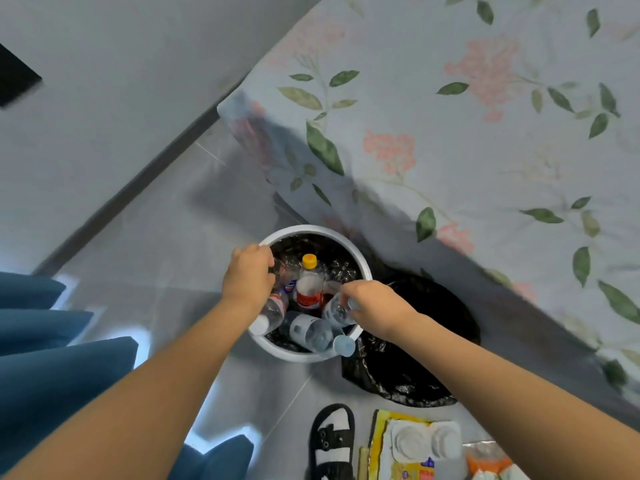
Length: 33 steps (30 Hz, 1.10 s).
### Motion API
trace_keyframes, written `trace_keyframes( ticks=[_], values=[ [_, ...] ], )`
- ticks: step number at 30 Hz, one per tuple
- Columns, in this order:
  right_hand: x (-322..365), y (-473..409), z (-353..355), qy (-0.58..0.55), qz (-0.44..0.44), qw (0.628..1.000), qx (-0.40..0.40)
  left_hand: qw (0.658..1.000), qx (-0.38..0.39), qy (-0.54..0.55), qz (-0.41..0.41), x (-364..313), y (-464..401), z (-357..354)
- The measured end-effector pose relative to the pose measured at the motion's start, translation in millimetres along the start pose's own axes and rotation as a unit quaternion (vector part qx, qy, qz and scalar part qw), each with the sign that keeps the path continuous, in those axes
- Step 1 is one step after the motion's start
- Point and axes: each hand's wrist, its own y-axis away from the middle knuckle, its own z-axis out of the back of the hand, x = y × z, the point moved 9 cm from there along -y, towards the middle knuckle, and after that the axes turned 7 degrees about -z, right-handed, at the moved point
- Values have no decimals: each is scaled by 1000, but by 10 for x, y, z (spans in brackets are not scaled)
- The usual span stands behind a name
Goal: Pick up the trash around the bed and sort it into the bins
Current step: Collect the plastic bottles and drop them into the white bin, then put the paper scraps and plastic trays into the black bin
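Grey tiled floor (166, 237) beside flowered bed (485, 133), left hand (247, 277) and right hand (372, 306) each gripping a clear bottle (337, 311) over white bin (360, 261) of bottles, black bin (415, 368) just beside, blue curtain (52, 358) left.

A white round bin (313, 356), lined with a black bag, is set on the floor just beside the bed's edge. It is filled with clear plastic bottles: one with a yellow cap and red label (309, 284) is stood upright in the middle, and others are laid tilted toward the near rim, one with a pale blue cap (344, 345) resting over the rim. A second bin, covered by a black bag (412, 368), is placed touching the first, nearer the bed. Wrappers and packaging (414, 448) are left on the floor at the near edge.
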Motion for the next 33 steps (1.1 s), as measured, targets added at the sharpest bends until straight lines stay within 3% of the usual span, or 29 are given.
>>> trace_keyframes(
  ticks=[3, 7, 9, 15, 20, 23, 27, 33],
  values=[
    [-80, -19, -227, -2, 8, 999, 32, 1000, 1, 8, -18, -18, -81, -36],
    [-127, 100, -209, -19, 15, 1000, 12, 982, 166, -89, -27, -34, -117, -231],
    [-181, 171, -134, -24, 7, 1000, -5, 968, 213, -132, -24, -54, -102, -228],
    [-407, 420, 138, -44, -19, 998, -48, 972, 182, -146, -37, -355, -128, 57],
    [-718, 825, 359, -71, -46, 993, -82, 977, 120, -111, -137, -1165, -116, 222],
    [-1114, 1148, 414, -88, -82, 988, -97, 967, 120, -96, -203, -1763, -51, 151],
    [-1764, 1700, 439, -125, -147, 972, -135, 929, 160, -132, -308, -2656, 196, -129],
    [-2803, 2853, 313, -157, -293, 914, -233, 862, 192, -175, -435, -3988, 901, -535]
  ],
)
